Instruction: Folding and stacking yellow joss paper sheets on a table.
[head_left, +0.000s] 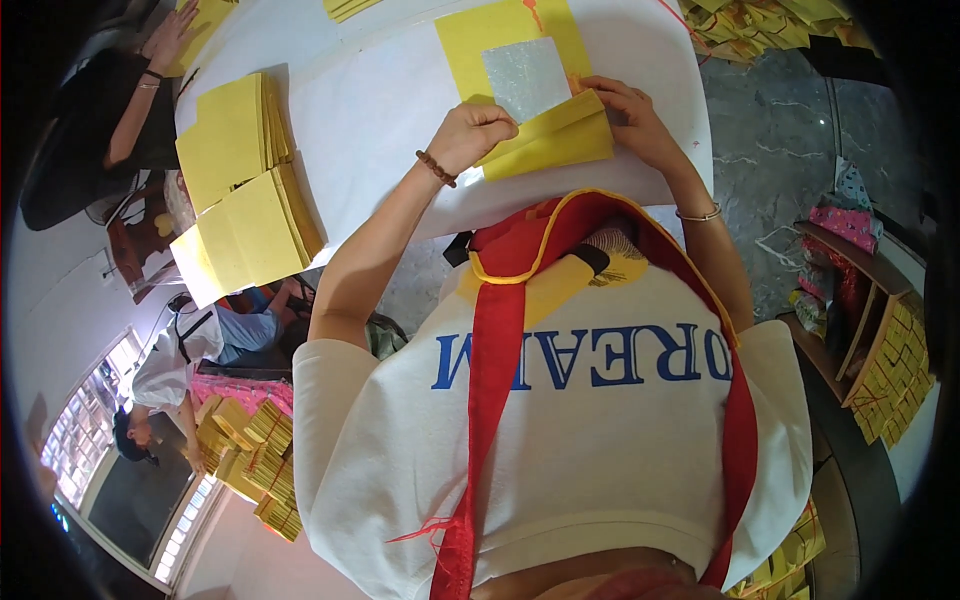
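A yellow paper sheet (pixel 460 50) lies at the table's near edge, a silver square (pixel 525 78) on its middle. Its near part is turned up into a folded strip (pixel 560 130). My left hand (pixel 472 140) is closed, thumb and fingertips pinching the strip's left end. At the strip's right end, my right hand (pixel 640 122) has bent fingers over the edge, gripping the paper; its thumb is mostly hidden. A small orange mark (pixel 575 84) shows beside the silver square, and a red-orange one (pixel 532 12) at the far edge.
Stacks of yellow paper (pixel 235 150) stand left on the white table (pixel 370 120). Another person's hands (pixel 170 40) are at the far left. A second person (pixel 185 340) is by bundled yellow paper (pixel 250 450). More bundles (pixel 890 370) sit by a wooden shelf (pixel 850 300) at right.
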